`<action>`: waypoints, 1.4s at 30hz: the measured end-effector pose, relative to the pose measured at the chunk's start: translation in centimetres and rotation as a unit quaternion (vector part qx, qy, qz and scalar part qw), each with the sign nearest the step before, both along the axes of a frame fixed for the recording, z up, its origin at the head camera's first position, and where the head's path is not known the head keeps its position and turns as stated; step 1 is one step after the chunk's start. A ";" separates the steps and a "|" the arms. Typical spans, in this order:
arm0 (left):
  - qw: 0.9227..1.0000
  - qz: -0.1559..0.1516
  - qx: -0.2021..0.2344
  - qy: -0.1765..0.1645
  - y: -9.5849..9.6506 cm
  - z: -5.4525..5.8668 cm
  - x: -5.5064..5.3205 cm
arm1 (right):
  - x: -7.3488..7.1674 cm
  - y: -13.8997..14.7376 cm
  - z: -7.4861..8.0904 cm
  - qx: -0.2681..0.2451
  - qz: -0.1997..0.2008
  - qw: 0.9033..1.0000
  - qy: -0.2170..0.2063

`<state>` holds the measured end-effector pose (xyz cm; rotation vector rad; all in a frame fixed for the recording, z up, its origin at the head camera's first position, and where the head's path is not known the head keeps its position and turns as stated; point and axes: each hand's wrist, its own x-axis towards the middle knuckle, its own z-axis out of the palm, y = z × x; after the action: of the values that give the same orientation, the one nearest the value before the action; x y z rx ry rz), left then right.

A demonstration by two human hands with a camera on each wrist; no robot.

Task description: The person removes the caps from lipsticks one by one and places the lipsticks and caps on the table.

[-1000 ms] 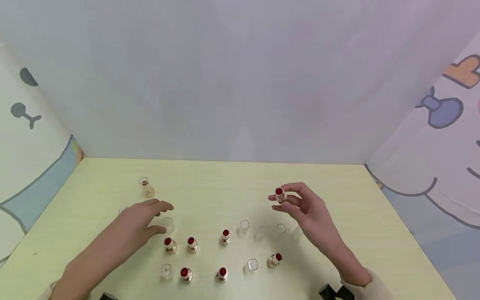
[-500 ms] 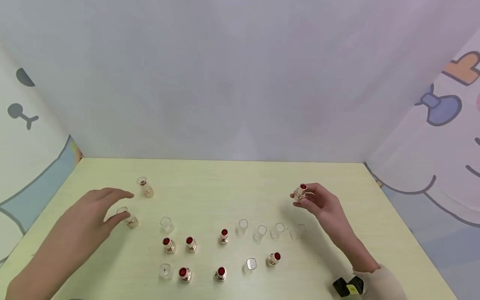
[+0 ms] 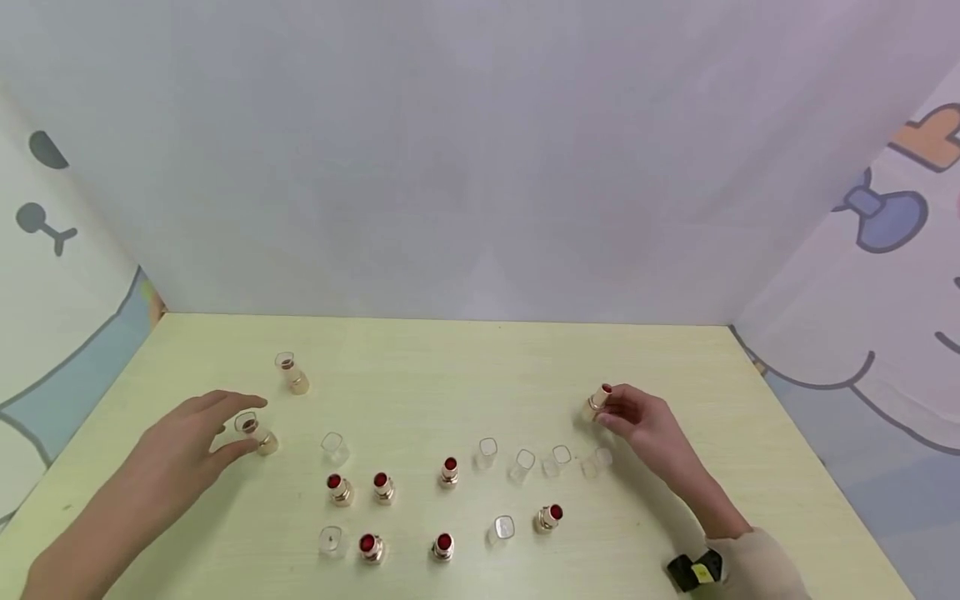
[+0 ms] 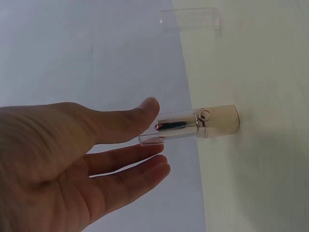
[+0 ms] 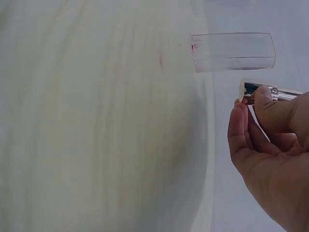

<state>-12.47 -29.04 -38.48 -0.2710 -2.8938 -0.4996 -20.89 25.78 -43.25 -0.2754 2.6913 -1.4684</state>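
Note:
My left hand (image 3: 191, 442) is spread around a capped lipstick (image 3: 258, 435) standing at the left. In the left wrist view the thumb and fingertips (image 4: 157, 166) lie on either side of its clear cap, with a gap between them. Between thumb and fingers my right hand (image 3: 648, 429) pinches an uncapped lipstick (image 3: 597, 402), red tip up and gold base down, low over the right side of the table. A clear cap (image 3: 597, 461) stands close to the right hand, nearer the front. Part of the held base is hidden by the thumb in the right wrist view.
Several uncapped lipsticks (image 3: 383, 487) with red tips stand on the pale yellow table (image 3: 450, 367). Among them are several clear caps (image 3: 487, 452). Another capped lipstick (image 3: 292, 373) stands at the back left. A grey curtain (image 3: 480, 167) hangs behind the table.
The left hand has moved left, from beside a clear cap to around the capped lipstick. The right hand has carried its lipstick to the right, turned it upright and lowered it.

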 end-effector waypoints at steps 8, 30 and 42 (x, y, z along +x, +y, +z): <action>1.000 -0.009 -0.001 -0.005 0.0 -0.7 -0.4 | -0.4 0.1 -0.7 0.073 0.019 0.997 0.022; 1.000 0.005 -0.006 -0.026 0.2 -0.7 -0.8 | -0.4 -0.1 -0.7 0.109 0.061 0.992 -0.020; 0.994 0.007 0.026 0.103 1.4 0.6 0.0 | -0.1 1.1 -1.0 0.054 0.084 0.995 0.026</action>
<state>-12.44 -27.66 -37.86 -0.2767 -2.6761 -0.5117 -20.97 26.84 -44.28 -0.5256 2.6989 -1.2827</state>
